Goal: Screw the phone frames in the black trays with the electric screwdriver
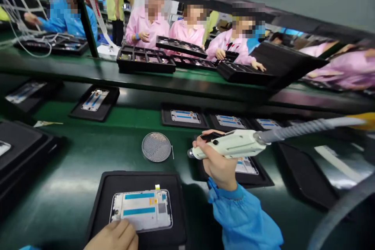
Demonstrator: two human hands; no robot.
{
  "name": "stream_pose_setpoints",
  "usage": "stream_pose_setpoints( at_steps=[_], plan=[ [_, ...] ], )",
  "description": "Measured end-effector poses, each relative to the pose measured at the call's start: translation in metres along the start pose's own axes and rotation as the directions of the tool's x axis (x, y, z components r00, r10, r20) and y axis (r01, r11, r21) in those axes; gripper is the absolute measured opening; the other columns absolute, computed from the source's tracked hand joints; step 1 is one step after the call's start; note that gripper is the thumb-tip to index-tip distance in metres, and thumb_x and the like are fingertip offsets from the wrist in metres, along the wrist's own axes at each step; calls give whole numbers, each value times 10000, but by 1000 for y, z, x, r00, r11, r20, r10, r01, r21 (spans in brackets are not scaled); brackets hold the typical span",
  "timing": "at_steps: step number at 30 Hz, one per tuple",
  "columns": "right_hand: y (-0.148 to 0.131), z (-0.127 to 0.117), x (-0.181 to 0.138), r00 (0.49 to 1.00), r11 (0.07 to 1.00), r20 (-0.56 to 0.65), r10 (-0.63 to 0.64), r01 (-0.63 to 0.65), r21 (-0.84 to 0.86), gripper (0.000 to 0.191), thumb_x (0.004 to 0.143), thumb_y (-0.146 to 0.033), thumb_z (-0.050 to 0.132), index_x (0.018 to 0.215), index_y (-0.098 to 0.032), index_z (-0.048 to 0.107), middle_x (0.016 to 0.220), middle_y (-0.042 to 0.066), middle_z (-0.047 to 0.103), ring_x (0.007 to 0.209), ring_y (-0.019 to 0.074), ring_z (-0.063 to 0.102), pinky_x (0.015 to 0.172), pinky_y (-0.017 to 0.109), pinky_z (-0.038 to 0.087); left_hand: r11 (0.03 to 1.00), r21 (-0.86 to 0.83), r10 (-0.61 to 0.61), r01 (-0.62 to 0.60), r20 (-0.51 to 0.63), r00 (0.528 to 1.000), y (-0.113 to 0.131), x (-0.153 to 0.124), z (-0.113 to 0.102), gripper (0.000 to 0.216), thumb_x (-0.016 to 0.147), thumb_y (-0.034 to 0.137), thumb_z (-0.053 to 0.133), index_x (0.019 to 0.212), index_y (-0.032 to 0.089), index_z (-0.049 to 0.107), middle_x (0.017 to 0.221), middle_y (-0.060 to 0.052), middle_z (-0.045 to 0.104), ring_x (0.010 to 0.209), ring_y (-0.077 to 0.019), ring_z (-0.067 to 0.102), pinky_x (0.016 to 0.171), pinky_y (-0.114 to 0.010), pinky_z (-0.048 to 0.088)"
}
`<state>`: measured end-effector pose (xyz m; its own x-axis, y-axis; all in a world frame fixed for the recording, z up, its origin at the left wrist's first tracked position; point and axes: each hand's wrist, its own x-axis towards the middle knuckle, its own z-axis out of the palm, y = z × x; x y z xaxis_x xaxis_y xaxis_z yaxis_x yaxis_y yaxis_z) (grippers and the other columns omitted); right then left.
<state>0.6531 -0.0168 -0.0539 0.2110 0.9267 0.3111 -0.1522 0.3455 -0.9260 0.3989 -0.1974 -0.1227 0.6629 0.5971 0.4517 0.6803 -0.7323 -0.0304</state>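
My right hand (218, 166) is wrapped round a cream electric screwdriver (231, 144), held level with its tip pointing left toward a round perforated metal dish (156, 147). A grey ribbed cable (304, 129) runs off to the right from the tool. My left hand (114, 236) rests, fingers curled, on the near edge of a white phone frame with blue strips (142, 209). That frame lies in a black tray (137, 185) on the green belt in front of me.
More black trays with phone frames (185, 117) (95, 100) lie along the belt beyond. Empty dark trays (20, 152) stack at left. Across a raised shelf, several people in pink and blue coats handle compartment trays (146, 59).
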Motion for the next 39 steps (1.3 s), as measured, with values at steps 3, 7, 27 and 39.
stream_pose_setpoints(
  at_steps=[3,7,27,39],
  plan=[
    [6,17,-1,998,999,28,50,-50,-3,276,674,-190,788,895,-186,622,699,-31,594,643,143,599,629,334,527,998,-57,5,-1,65,998,-15,31,-7,192,899,360,628,858,184,693,802,-62,702,728,-222,632,707,-359,490],
    [21,49,6,996,998,51,69,-68,-7,267,656,-190,758,865,-190,592,666,-50,552,623,117,555,620,319,518,986,-159,95,-58,234,968,-35,51,-14,643,766,689,689,1135,164,712,1152,-169,717,1038,-326,654,943,-473,476],
    [49,67,11,988,988,24,155,-155,-13,244,638,-171,750,827,-181,598,636,-47,535,608,117,549,599,308,487,941,-325,-35,92,176,984,-46,45,11,495,865,497,574,1209,148,645,1219,-150,682,1106,-321,602,1041,-489,378],
    [31,67,11,992,992,16,123,-123,-15,257,624,-175,735,841,-196,599,622,-47,529,616,116,538,606,298,479,951,-289,-92,113,88,992,-45,47,15,456,908,504,548,1104,111,673,1232,-190,674,1122,-329,606,1013,-468,399]
  ],
)
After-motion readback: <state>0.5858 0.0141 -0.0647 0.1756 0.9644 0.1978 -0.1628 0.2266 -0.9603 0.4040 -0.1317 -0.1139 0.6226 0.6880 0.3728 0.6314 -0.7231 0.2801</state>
